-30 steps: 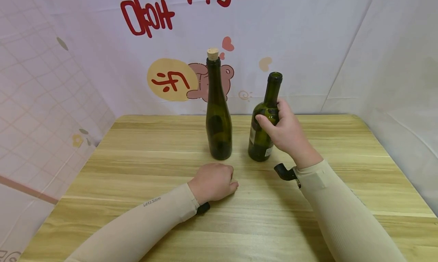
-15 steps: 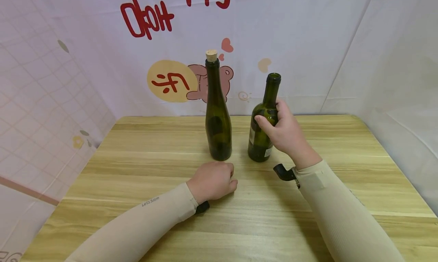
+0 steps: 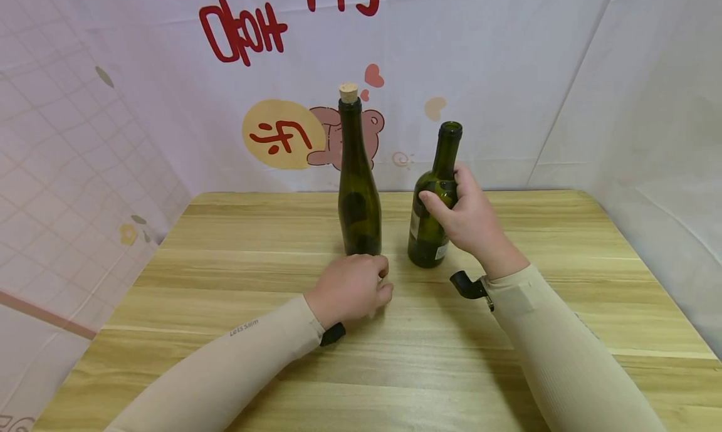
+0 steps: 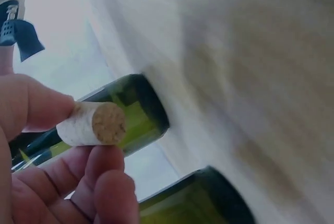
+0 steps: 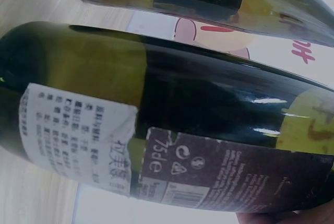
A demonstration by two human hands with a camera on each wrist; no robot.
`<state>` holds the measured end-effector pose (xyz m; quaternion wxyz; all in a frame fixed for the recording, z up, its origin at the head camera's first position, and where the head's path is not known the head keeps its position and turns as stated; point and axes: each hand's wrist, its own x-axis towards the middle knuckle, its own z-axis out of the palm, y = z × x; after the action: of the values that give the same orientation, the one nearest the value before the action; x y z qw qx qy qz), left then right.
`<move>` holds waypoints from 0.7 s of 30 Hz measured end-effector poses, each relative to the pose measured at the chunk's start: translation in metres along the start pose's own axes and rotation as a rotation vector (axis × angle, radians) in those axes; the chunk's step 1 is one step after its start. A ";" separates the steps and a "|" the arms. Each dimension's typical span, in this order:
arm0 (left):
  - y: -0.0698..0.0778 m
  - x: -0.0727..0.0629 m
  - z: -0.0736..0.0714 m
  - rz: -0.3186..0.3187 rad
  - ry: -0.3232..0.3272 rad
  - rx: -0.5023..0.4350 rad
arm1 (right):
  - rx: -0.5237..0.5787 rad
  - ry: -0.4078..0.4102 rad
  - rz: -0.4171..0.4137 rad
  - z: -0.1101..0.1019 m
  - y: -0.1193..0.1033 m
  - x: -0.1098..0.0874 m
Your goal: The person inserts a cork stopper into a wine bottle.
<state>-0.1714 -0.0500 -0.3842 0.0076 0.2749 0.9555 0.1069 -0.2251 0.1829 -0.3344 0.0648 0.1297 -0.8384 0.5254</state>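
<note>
Between thumb and fingers my left hand (image 3: 351, 286) pinches a cork (image 4: 93, 124), seen in the left wrist view and hidden in the head view. That hand is above the table, in front of a tall green bottle (image 3: 360, 200) whose mouth holds another cork (image 3: 348, 93). To the right stands a shorter green wine bottle (image 3: 433, 187) with an uncovered mouth. My right hand (image 3: 470, 216) grips its shoulder from the right, thumb across the front. White and dark labels (image 5: 78, 138) show on this bottle in the right wrist view.
The wooden table (image 3: 254, 231) reaches back to a white printed cloth (image 3: 496, 62) hanging behind the bottles. Black wrist cameras (image 3: 467, 284) stick out below both wrists.
My left hand has risen slightly and moved toward the tall bottle, now overlapping its base in the head view. The right hand and both bottles stay where they were.
</note>
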 end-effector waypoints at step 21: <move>0.005 0.011 -0.030 0.013 0.145 -0.179 | -0.021 0.017 0.011 0.000 -0.001 0.001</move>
<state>-0.1802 -0.0457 -0.3532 -0.0375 0.2711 0.9382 0.2116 -0.2253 0.1820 -0.3335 0.0705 0.1199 -0.8439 0.5181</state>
